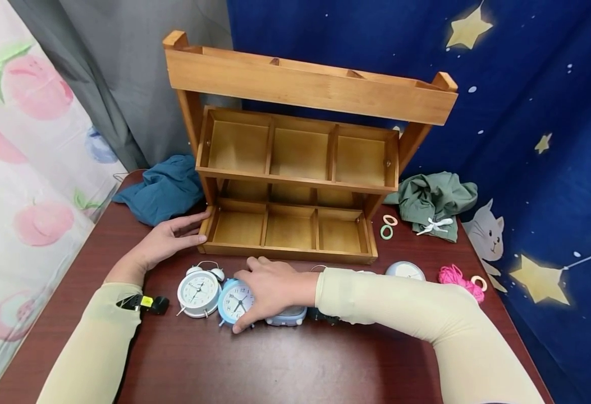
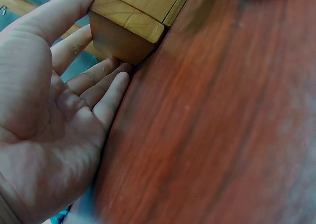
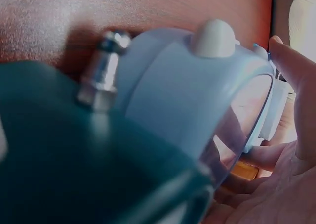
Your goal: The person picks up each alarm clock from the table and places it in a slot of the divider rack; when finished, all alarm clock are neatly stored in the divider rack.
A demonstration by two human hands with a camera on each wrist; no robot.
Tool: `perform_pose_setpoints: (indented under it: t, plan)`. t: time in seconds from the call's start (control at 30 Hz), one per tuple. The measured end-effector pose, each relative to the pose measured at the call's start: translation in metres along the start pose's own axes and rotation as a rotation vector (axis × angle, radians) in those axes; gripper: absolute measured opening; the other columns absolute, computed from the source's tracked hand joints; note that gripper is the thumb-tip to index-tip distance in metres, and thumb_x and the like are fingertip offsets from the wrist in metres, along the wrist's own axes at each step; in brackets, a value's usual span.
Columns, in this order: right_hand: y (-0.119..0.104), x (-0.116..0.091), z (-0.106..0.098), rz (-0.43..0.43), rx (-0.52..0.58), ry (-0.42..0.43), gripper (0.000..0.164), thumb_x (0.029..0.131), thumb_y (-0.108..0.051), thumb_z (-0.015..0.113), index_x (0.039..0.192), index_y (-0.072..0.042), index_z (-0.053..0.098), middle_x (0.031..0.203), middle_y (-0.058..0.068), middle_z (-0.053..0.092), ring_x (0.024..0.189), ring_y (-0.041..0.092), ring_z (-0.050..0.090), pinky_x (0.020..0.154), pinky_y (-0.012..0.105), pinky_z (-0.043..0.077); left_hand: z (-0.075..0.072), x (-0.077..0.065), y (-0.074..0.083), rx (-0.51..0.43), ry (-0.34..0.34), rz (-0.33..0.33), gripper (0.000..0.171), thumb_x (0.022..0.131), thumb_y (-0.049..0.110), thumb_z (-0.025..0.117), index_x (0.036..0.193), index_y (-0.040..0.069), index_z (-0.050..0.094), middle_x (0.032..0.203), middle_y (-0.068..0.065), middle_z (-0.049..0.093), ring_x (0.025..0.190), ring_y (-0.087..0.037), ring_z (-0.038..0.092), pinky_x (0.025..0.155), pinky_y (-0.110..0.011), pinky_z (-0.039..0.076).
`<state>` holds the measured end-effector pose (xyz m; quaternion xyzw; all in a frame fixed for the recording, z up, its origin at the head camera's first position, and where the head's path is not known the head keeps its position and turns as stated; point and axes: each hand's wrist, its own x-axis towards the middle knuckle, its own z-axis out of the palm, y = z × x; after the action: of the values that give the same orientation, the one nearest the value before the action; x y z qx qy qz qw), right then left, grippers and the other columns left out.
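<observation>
Light blue plastic-looking alarm clock (image 1: 233, 303) sits on the worktop (image 1: 275, 367), near side of the wooden shelf (image 1: 285, 252), between a white clock (image 1: 197, 293) on the left and a blue-grey one (image 1: 286, 317) on the right. Right hand (image 1: 272, 285) has its fingers round it, thumb near, the rest far; left hand's (image 1: 166, 242) are fairly straight against the shelf's left end. I'd grip the rim, off the glass, and watch the white neighbour. Face points up and near, 12 far, feet near; dial's round, so no real long axis, but the 12-to-6 line runs far to near
</observation>
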<state>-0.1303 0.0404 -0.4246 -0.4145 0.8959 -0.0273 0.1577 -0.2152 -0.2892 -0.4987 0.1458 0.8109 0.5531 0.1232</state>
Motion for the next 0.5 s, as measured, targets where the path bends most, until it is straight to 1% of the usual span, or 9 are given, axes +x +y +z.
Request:
perform_pose_setpoints:
  t: [0.1, 0.23, 0.4, 0.5]
  plan:
    - [-0.0008, 0.0004, 0.0021, -0.004, 0.005, 0.01, 0.107, 0.074, -0.091, 0.082, 0.153, -0.02, 0.066, 0.123, -0.002, 0.057, 0.106, 0.013, 0.054, 0.075, 0.028, 0.053, -0.0003, -0.0008, 0.0003, 0.004, 0.002, 0.001, 0.068, 0.108, 0.027, 0.079, 0.169, 0.015, 0.051, 0.176, -0.011, 0.043, 0.156, -0.041, 0.046, 0.108, -0.013, 0.049]
    - [-0.0014, 0.0007, 0.0048, -0.023, 0.0, 0.031, 0.1, 0.075, -0.086, 0.085, 0.149, -0.02, 0.068, 0.122, -0.004, 0.057, 0.106, 0.013, 0.053, 0.074, 0.026, 0.051, -0.0005, -0.0014, 0.0, 0.006, 0.003, 0.009, 0.068, 0.107, 0.026, 0.079, 0.168, 0.015, 0.052, 0.175, -0.011, 0.044, 0.156, -0.041, 0.046, 0.108, -0.013, 0.049]
    - [-0.001, -0.0001, 0.0077, -0.058, -0.013, 0.071, 0.093, 0.076, -0.081, 0.087, 0.145, -0.021, 0.07, 0.12, -0.007, 0.061, 0.102, 0.012, 0.051, 0.069, 0.022, 0.046, -0.0005, -0.0007, -0.0009, 0.007, 0.004, 0.023, 0.067, 0.108, 0.025, 0.079, 0.168, 0.014, 0.052, 0.175, -0.012, 0.044, 0.156, -0.041, 0.047, 0.108, -0.014, 0.049]
    - [0.0003, -0.0026, 0.0056, -0.077, -0.01, 0.099, 0.091, 0.076, -0.078, 0.088, 0.145, -0.02, 0.07, 0.117, -0.01, 0.063, 0.1, 0.012, 0.049, 0.069, 0.021, 0.044, -0.0005, 0.0003, -0.0013, 0.004, 0.002, 0.023, 0.067, 0.108, 0.024, 0.079, 0.168, 0.014, 0.052, 0.175, -0.012, 0.044, 0.156, -0.041, 0.046, 0.109, -0.014, 0.049]
